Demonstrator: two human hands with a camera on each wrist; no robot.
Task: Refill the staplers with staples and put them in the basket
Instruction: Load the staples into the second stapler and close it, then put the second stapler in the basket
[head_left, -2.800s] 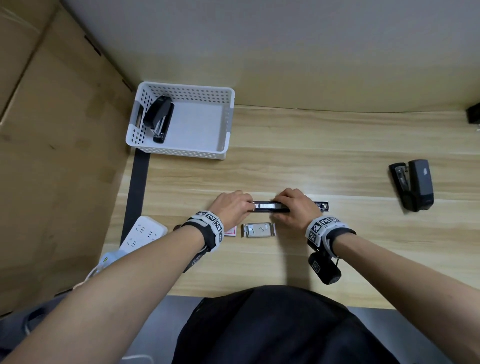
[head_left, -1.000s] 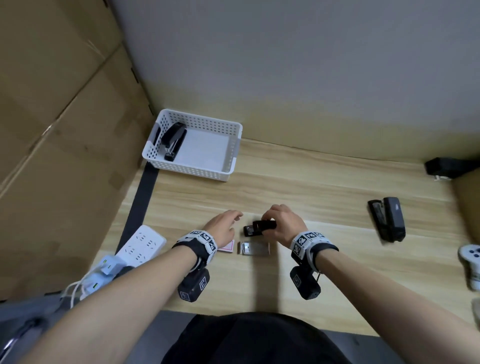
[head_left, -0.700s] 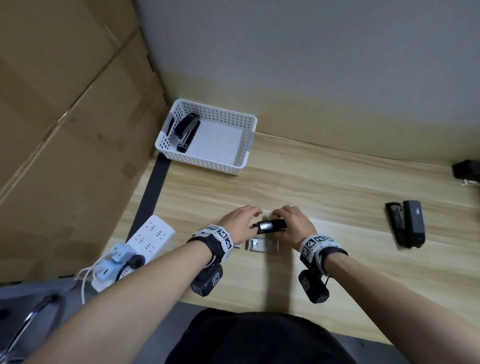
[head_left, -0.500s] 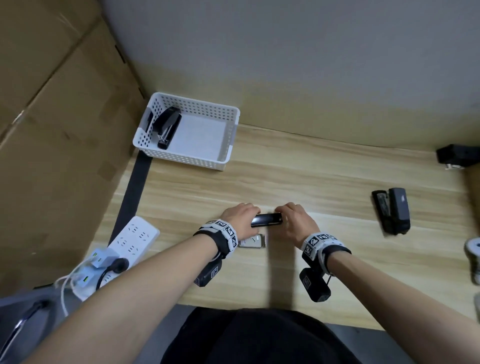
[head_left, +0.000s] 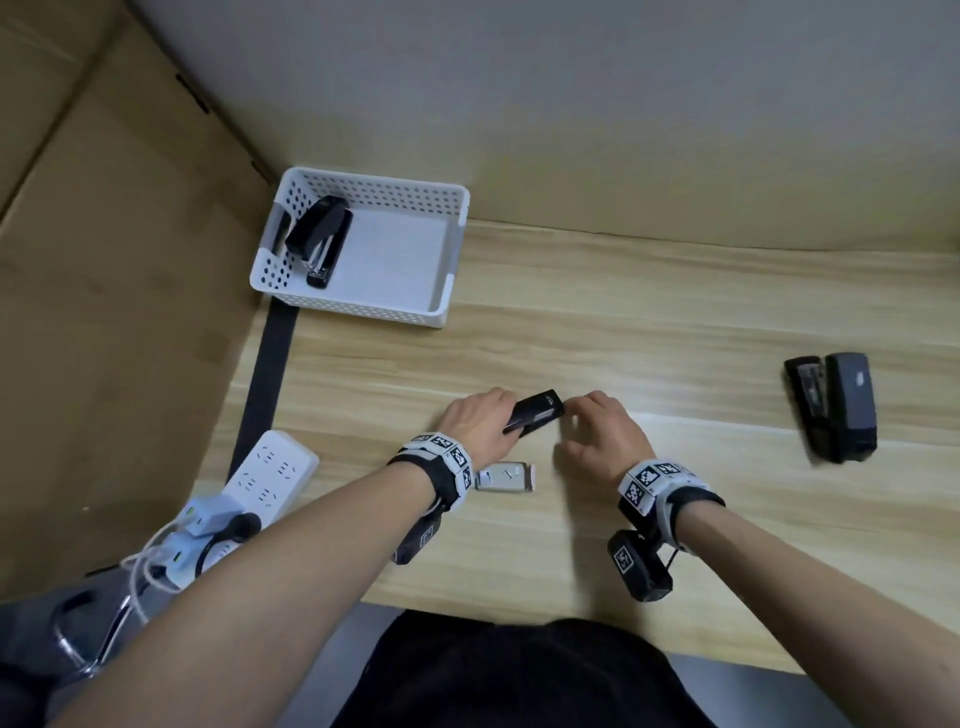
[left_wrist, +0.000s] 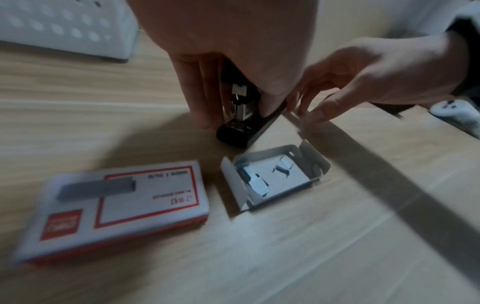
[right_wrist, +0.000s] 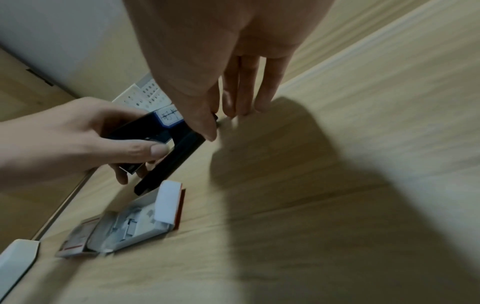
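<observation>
Gripping a black stapler (head_left: 535, 413) at mid-desk, left hand (head_left: 480, 426) with fingers curled round its body, front end tilted down onto the wooden desk (head_left: 623, 322). Touching the stapler's far end, right hand (head_left: 602, 436), thumb against it, other fingers straight and tips down on the wood, nothing grasped. Just beside the stapler, toward the body: open staple tray (left_wrist: 272, 174) with a few loose pieces, then the red-and-white box sleeve (left_wrist: 116, 201). Lying in the white basket (head_left: 447, 270) at far left, another stapler (head_left: 319, 239). Well apart at right, a third stapler (head_left: 831, 410), opened out.
</observation>
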